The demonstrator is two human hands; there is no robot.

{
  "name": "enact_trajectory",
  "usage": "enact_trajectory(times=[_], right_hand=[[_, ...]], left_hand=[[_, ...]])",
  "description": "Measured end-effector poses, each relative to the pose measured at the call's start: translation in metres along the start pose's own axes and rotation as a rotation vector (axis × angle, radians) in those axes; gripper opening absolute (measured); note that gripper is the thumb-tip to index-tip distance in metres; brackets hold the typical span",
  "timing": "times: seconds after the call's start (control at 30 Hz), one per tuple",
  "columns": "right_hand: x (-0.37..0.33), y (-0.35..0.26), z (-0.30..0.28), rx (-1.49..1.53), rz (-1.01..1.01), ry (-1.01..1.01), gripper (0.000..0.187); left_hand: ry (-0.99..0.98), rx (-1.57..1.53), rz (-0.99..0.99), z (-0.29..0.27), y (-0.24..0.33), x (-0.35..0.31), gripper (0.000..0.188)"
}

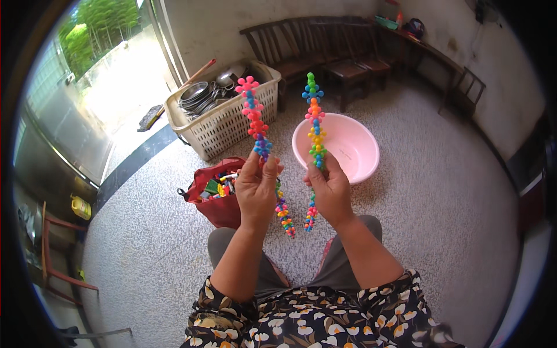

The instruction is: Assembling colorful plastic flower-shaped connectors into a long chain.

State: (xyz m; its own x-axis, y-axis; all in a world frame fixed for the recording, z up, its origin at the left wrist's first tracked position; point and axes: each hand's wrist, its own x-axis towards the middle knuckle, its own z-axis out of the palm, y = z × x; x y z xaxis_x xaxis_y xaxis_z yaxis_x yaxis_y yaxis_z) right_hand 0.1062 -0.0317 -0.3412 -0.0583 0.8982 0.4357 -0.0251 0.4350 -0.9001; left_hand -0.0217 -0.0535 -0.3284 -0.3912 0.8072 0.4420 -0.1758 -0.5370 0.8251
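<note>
The left hand [256, 188] has its grip closed around a chain of colourful plastic pieces [255, 122], held upright. The right hand [331, 188] grips a second chain [315, 124] likewise. Behind them sits a pink basin [360, 156]; a red bag [217, 206], seemingly holding more pieces, lies on the floor.

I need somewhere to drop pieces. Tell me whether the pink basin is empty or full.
Empty, as far as shown: the pink basin stands upright on the floor with its bare inside showing. The right chain hides part of its near side.
</note>
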Motion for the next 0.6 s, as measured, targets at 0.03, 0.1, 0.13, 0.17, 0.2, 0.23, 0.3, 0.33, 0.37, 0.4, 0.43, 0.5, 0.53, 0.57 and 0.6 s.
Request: enact_trajectory(times=[0.03,0.1,0.13,0.17,0.2,0.23,0.3,0.33,0.37,0.4,0.43,0.5,0.53,0.57,0.6], right_hand=[[-0.002,-0.006,0.004,0.065,0.005,-0.003,0.025],[-0.003,-0.008,0.007,0.056,-0.009,-0.018,0.025],[-0.004,-0.009,0.008,0.045,-0.015,-0.029,0.025],[-0.005,-0.011,0.008,0.046,-0.022,-0.030,0.025],[-0.005,-0.013,0.008,0.025,-0.032,-0.058,0.027],[-0.008,-0.015,0.008,0.002,-0.036,-0.085,0.029],[-0.013,-0.019,0.011,-0.004,-0.062,-0.063,0.026],[-0.013,-0.022,0.012,-0.012,-0.083,-0.039,0.023],[-0.014,-0.024,0.013,-0.013,-0.085,-0.038,0.023],[-0.016,-0.026,0.013,0.020,-0.105,-0.036,0.023],[-0.018,-0.027,0.014,0.055,-0.123,-0.037,0.023],[-0.020,-0.031,0.014,-0.011,-0.191,-0.036,0.023],[-0.021,-0.032,0.015,-0.074,-0.255,-0.042,0.024],[-0.021,-0.030,0.014,-0.081,-0.230,-0.039,0.024],[-0.018,-0.027,0.013,-0.098,-0.256,-0.035,0.025]], left_hand=[[-0.035,0.022,0.001,0.002,0.001,-0.002,0.033],[-0.050,0.007,-0.010,0.004,0.003,-0.006,0.033],[-0.067,-0.008,-0.031,0.005,0.004,-0.009,0.034],[-0.083,-0.029,-0.043,0.005,0.003,-0.010,0.035],[-0.084,-0.030,-0.034,0.005,0.005,-0.012,0.035],[-0.090,-0.015,-0.031,0.006,0.006,-0.015,0.035],[-0.087,-0.010,-0.018,0.006,0.004,-0.021,0.034],[-0.089,-0.011,-0.016,0.008,0.006,-0.022,0.034],[-0.107,-0.028,-0.032,0.010,0.010,-0.024,0.034],[-0.126,-0.044,-0.048,0.012,0.013,-0.026,0.034],[-0.124,-0.043,-0.049,0.012,0.013,-0.028,0.034],[-0.105,-0.067,-0.020,0.012,0.011,-0.031,0.031],[-0.095,-0.060,-0.034,0.010,0.011,-0.032,0.031],[-0.093,0.032,-0.010,0.011,0.010,-0.031,0.030],[-0.094,0.123,0.009,0.012,0.008,-0.028,0.028]])
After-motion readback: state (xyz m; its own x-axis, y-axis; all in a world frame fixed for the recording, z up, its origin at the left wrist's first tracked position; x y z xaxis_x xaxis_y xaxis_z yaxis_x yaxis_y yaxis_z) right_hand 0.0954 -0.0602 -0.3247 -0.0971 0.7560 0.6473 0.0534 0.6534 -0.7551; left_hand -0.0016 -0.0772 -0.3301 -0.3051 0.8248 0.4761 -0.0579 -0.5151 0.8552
